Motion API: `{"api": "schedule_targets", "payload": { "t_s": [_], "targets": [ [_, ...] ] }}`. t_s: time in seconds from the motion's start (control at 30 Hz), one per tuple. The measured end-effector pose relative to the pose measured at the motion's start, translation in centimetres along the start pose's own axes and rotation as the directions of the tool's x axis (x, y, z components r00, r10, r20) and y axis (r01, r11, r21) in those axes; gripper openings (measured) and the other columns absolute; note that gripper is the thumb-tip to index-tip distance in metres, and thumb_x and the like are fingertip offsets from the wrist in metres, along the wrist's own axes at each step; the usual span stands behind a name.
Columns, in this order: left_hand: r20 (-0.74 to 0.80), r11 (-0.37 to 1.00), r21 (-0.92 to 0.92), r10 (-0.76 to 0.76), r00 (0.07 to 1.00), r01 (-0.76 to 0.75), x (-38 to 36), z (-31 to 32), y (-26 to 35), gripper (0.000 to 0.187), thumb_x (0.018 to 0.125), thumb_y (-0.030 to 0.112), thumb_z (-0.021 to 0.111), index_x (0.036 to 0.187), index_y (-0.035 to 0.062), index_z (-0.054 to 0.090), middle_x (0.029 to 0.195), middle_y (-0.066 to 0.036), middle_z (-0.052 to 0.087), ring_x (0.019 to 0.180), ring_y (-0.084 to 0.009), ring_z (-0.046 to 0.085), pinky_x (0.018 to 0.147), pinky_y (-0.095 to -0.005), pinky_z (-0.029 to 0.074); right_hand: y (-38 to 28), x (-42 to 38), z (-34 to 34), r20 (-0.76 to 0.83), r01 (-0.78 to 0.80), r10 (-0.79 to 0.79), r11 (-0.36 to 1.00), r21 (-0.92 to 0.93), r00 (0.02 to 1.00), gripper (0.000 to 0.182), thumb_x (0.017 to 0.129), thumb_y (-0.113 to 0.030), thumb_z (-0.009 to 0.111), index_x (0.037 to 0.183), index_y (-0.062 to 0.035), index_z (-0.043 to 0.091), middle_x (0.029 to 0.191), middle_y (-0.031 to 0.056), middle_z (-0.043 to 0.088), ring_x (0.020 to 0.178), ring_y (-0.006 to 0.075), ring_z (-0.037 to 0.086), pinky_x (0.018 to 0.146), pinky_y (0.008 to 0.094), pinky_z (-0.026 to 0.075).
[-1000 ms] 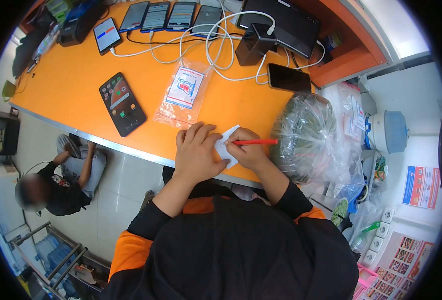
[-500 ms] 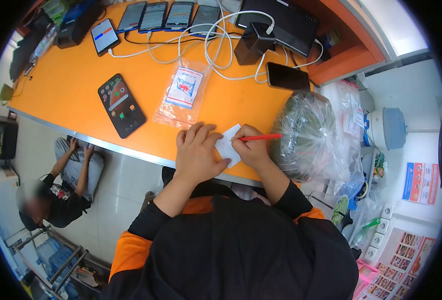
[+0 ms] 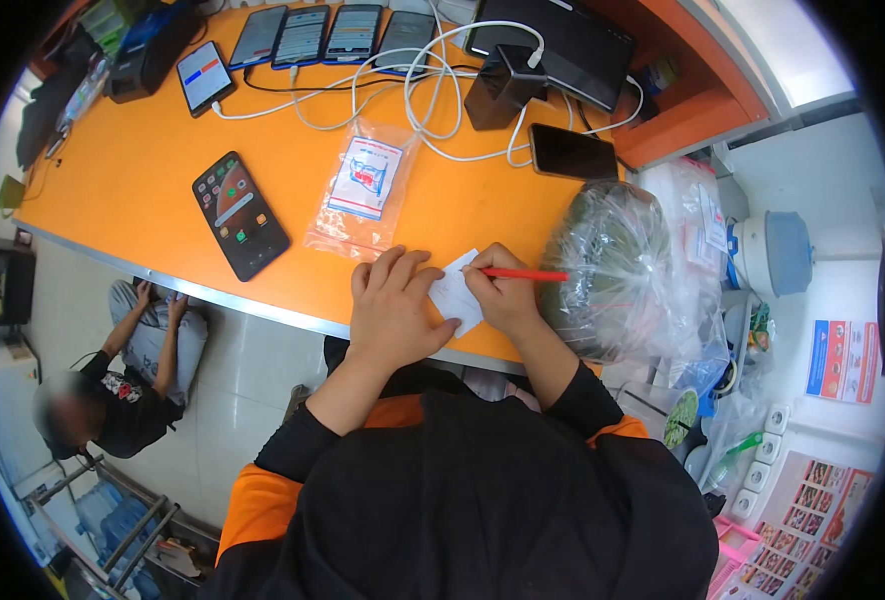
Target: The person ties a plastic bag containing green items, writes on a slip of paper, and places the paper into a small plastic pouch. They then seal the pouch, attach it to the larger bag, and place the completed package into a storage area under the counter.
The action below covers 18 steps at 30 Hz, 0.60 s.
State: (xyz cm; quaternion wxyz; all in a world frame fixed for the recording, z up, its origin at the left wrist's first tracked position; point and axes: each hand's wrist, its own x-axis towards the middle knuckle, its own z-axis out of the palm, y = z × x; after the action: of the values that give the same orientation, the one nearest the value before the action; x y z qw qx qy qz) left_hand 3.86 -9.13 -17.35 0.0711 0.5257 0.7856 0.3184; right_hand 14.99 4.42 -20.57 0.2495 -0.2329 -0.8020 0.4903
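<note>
In the head view, I work close to the front edge of the orange tabletop (image 3: 283, 130), whose silver metal trim (image 3: 225, 298) runs slantwise past my left wrist. My forearms come in over that edge, black sleeves at the lower part of each.

To my left, a stretch of orange surface lies between my left hand (image 3: 393, 305) and a smartphone (image 3: 241, 215) with its screen lit. Just beyond my fingertips is a clear zip bag (image 3: 363, 180) with a white, blue and red printed panel. Past it, looped white cables (image 3: 433, 120) and a row of phones take up the far side. To my right the room is narrow: a knotted clear plastic bag (image 3: 613, 265) around something dark green sits just beside my right hand (image 3: 503, 298).

My right hand pinches a red pen (image 3: 530, 274), its rear end pointing at that bag; I cannot tell whether they touch. My left hand lies flat, fingers slightly spread, pressing the paper's left side.

The white paper slip (image 3: 455, 298) is between my hands, set at a tilt, one corner pointing away from me. It bears faint marks too small to read, and my hands cover its sides.
</note>
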Motion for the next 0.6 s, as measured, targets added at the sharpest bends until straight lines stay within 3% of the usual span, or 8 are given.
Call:
{"api": "schedule_targets", "payload": {
  "t_s": [0.23, 0.33, 0.43, 0.53, 0.6],
  "targets": [
    [0.007, 1.000, 0.005, -0.001, 1.000, 0.001, -0.1, 0.0, -0.1, 0.051, 0.054, 0.034, 0.074, 0.097, 0.0116, 0.060, 0.115, -0.005, 0.050, 0.117, -0.0268, 0.037, 0.095, -0.0431, 0.025, 0.3, 0.0, -0.2, 0.001, 0.035, -0.035, 0.999, -0.010, 0.999, 0.011, 0.075, 0.001, 0.057, 0.071, -0.0024, 0.047, 0.064, 0.0013, 0.049, 0.059, 0.0067, 0.045, 0.052, 0.0220, 0.036],
    [0.011, 1.000, 0.004, -0.005, 1.000, 0.005, 0.0, -0.1, 0.0, 0.052, 0.053, 0.035, 0.075, 0.097, 0.0115, 0.061, 0.115, -0.005, 0.049, 0.117, -0.0267, 0.037, 0.095, -0.0433, 0.025, 0.0, 0.2, -0.3, 0.020, -0.050, 0.050, 0.999, 0.017, 0.999, 0.011, 0.074, 0.002, 0.057, 0.071, -0.0028, 0.047, 0.068, 0.0022, 0.051, 0.061, 0.0063, 0.045, 0.054, 0.0219, 0.037],
    [0.024, 1.000, 0.014, -0.006, 1.000, 0.005, 0.0, -0.2, 0.2, 0.054, 0.053, 0.036, 0.075, 0.099, 0.0110, 0.059, 0.115, -0.005, 0.049, 0.117, -0.0262, 0.037, 0.095, -0.0431, 0.025, 0.2, -0.1, -0.3, -0.137, -0.119, 0.170, 0.940, 0.318, 0.976, 0.011, 0.069, -0.003, 0.059, 0.067, -0.0035, 0.048, 0.063, 0.0066, 0.051, 0.056, 0.0156, 0.048, 0.052, 0.0281, 0.037],
    [-0.030, 0.999, 0.021, -0.023, 0.999, 0.024, -0.1, 0.6, -0.2, 0.056, 0.054, 0.037, 0.075, 0.100, 0.0105, 0.058, 0.114, -0.005, 0.050, 0.116, -0.0256, 0.038, 0.095, -0.0429, 0.025, -0.7, -0.1, -1.0, -0.048, 0.195, -0.193, 0.979, 0.060, 0.980, 0.011, 0.067, -0.003, 0.060, 0.064, -0.0050, 0.049, 0.064, 0.0059, 0.052, 0.060, 0.0182, 0.048, 0.055, 0.0302, 0.037],
    [-0.025, 0.999, 0.027, -0.018, 1.000, 0.019, 0.0, 0.5, -0.2, 0.057, 0.054, 0.037, 0.075, 0.102, 0.0103, 0.057, 0.114, -0.006, 0.050, 0.116, -0.0254, 0.039, 0.095, -0.0429, 0.025, -0.9, 0.0, -0.9, 0.039, 0.149, -0.149, 0.989, 0.010, 0.988, 0.011, 0.066, -0.004, 0.060, 0.062, -0.0056, 0.050, 0.063, 0.0058, 0.052, 0.061, 0.0202, 0.048, 0.056, 0.0314, 0.037]
  ]
}}
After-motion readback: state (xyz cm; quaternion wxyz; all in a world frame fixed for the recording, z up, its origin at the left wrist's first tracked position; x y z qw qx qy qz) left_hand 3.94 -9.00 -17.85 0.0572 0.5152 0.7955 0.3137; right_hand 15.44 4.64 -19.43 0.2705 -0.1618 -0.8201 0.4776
